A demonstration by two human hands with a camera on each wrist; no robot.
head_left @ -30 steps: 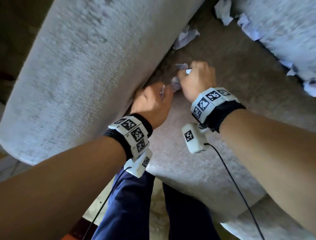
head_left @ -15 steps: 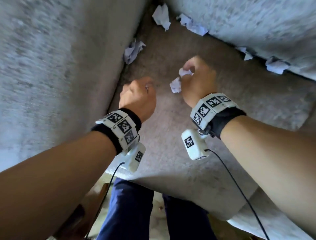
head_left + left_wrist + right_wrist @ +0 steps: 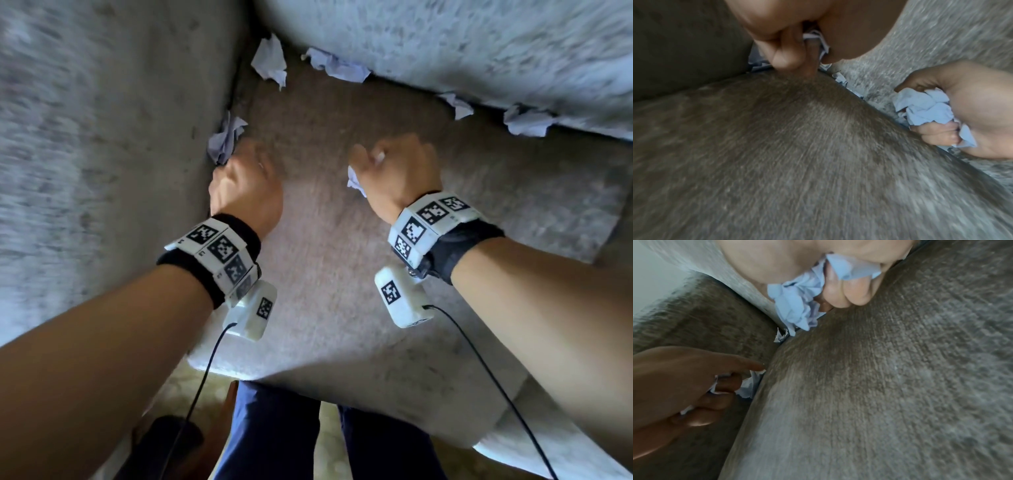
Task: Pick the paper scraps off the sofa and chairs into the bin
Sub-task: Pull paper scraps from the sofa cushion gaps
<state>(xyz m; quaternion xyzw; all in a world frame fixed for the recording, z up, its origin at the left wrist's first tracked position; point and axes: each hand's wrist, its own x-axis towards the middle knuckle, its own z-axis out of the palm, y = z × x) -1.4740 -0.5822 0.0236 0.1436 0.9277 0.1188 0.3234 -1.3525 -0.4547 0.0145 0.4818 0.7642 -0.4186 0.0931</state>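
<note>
Crumpled white paper scraps lie on the grey sofa seat (image 3: 325, 274). My left hand (image 3: 236, 164) holds small scraps (image 3: 818, 39) in its curled fingers, and its forefinger reaches a crumpled scrap (image 3: 224, 138) wedged in the seam by the armrest (image 3: 102, 154). To the right, just above the seat, my right hand (image 3: 366, 168) grips a wad of scraps (image 3: 797, 305) in a fist. More scraps lie along the backrest seam: one in the corner (image 3: 270, 63), one beside it (image 3: 337, 66), and two further right (image 3: 457, 104) (image 3: 525, 120). No bin is in view.
The backrest (image 3: 445, 34) rises at the far side and the armrest closes off the left. My legs in dark blue trousers (image 3: 270, 431) stand at the seat's front edge. A dark object (image 3: 164, 442) sits on the floor at lower left.
My hands have moved apart. The left hand went forward and left to the scrap in the armrest seam. The right hand shifted right, still gripping its wad.
</note>
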